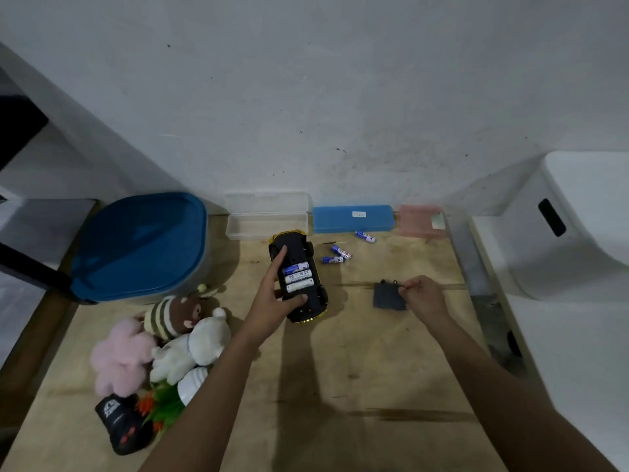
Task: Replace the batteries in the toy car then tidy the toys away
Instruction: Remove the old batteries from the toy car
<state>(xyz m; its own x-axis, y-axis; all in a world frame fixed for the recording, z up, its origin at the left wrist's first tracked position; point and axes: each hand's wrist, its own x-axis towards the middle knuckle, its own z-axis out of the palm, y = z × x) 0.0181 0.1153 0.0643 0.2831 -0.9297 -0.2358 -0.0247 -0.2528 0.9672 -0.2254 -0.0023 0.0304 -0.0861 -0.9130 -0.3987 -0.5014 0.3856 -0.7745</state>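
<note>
pale wooden table (340, 386) is sitting against a scuffed white wall, and i am watching from afar as the battery swap is, by my reading, nearing its end. towards the left edge, plush toys (163, 345) are lying in a heap. around the middle, the left hand (272, 301) is gripping the toy car (299, 253), which is lying upside down: index finger stretching along its left side, thumb pressing across its near end. three batteries (299, 276) are sitting side by side in the open bay. further right, the right hand (425, 298) is pinching the battery cover (388, 296) by its far right corner between thumb and fingertips.

i am judging the cover to be going on next. the left hand should be keeping the car flat and steady while the cover's two small tabs are being lined up with the bay before pressing down.

at the far left corner a blue-lidded tub (143, 247) is sitting closed, hiding its contents. along the far edge a clear case (267, 226) is lying open and showing nothing inside, a blue case (352, 219) is sitting shut, and a pink case (420, 219) is holding something pale that i am failing to make out. loose batteries (340, 253) are lying near the blue case.
</note>
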